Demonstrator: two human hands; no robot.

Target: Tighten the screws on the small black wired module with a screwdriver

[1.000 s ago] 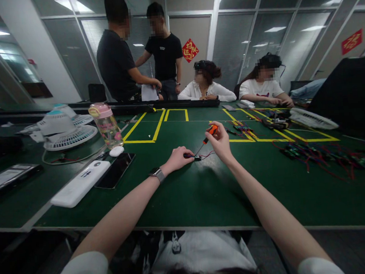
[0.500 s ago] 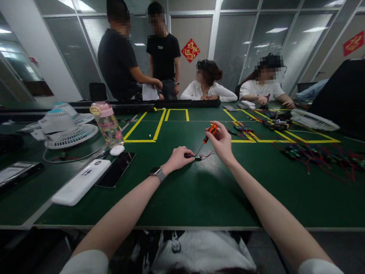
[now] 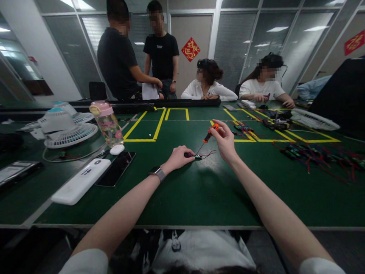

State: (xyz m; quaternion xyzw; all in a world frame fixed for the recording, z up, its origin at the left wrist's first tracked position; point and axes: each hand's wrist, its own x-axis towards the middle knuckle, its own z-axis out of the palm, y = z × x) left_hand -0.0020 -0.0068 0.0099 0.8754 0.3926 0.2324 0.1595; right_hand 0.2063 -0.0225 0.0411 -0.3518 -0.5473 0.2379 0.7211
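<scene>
Sitting at a green worktop (image 3: 187, 196), looking down along two bare forearms. Pressing the left hand (image 3: 178, 157) down over a small dark component (image 3: 198, 157) with thin red wires trailing off to its right, fingers curled and pinning it flat near the middle of the worktop. Pinching the orange handle of a small screwdriver (image 3: 208, 135) in the right hand (image 3: 224, 139), fingers closed around the top, shaft slanting down and left so the tip is meeting the component.

Probably driving or loosening a tiny screw. Doing it well: keeping the tip seated squarely, bringing the shaft more upright, holding the part still with the left fingertips, turning gently between thumb and forefinger.

Lying to the left: a white power bank (image 3: 80, 181), a dark phone (image 3: 115, 169), a pink-capped bottle (image 3: 106, 123), a small white fan (image 3: 63, 129). Sprawling to the right: a tangle of red wires (image 3: 325, 156). Sitting and standing at the far end: four other people.
</scene>
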